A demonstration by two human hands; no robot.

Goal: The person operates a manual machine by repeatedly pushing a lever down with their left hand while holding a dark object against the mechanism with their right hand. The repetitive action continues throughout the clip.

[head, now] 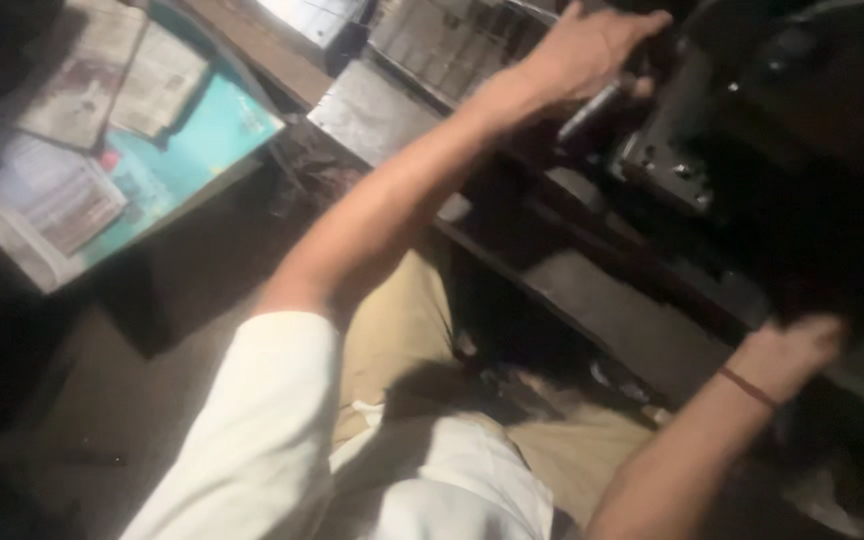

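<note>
Your left hand [592,50] reaches far across the frame and closes around a metal handle [597,105] on the dark machine [752,150]. Your right hand [792,350] rests against the machine's near right side; its fingers are lost in shadow, so the grip cannot be read. A red thread band [749,388] sits on that wrist. At far left a teal board [202,140] with papers leans. The view is blurred and dim.
</note>
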